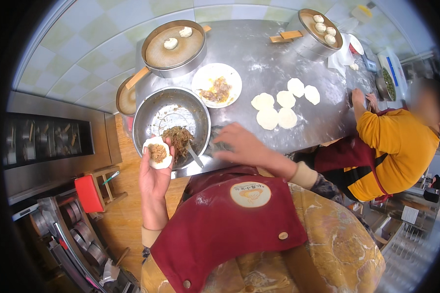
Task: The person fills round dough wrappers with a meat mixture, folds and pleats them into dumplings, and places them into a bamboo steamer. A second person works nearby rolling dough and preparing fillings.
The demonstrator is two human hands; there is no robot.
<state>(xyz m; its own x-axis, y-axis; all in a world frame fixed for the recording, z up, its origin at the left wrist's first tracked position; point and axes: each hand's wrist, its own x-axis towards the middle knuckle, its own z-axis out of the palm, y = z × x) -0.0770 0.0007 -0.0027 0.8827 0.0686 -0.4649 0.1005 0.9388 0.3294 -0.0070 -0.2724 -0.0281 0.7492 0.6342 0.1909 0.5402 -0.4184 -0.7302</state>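
Note:
My left hand (156,185) cradles a round dough wrapper (164,163) with a lump of brown filling in its middle, over the near left rim of a large steel bowl (156,110). Chopped filling (179,137) is heaped in the bowl's near side, and a spoon handle (195,156) sticks out of it over the rim. Just right of the bowl, my right hand (242,144) hovers over the metal table with fingers apart and nothing visible in it. Several flat dough rounds (267,118) lie on the table to its right.
Beyond the bowl stands a white plate (205,74) of orange and brown food. Round steamers (156,53) with wooden handles hold buns at the far left and far right (308,22). At the table's right end, a person in a yellow top (407,146) works on the floured metal surface (315,126).

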